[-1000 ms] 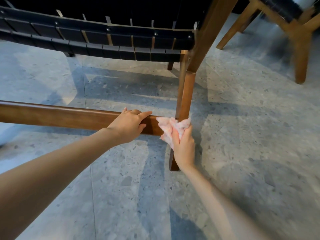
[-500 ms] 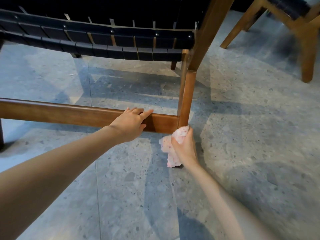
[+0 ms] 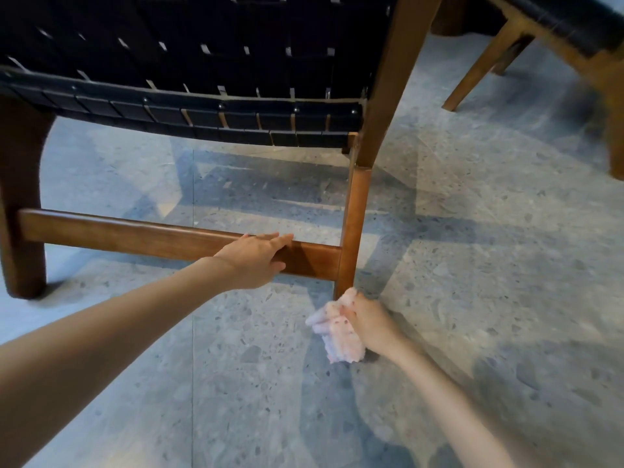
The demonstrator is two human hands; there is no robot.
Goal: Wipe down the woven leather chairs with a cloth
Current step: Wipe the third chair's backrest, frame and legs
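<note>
Two woven leather chairs, head view: near chair (image 3: 202, 62) before you, second chair (image 3: 557, 25) top right. One cloth (image 3: 337, 336), bunched, your right hand (image 3: 374, 319) curled round it at foot of near chair's leg (image 3: 353, 231), close to floor (image 3: 472, 265). Your left hand (image 3: 256, 258) rests on rail (image 3: 135, 236), fingers straight. Step, by my reading: wiping leg bottom. Next likely: carry cloth up onto woven straps, pressing firmly.

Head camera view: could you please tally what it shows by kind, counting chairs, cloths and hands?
Chairs: 2, the near chair and the far chair
Cloths: 1, the pink cloth
Hands: 2, the left hand and the right hand
Total: 5
</note>
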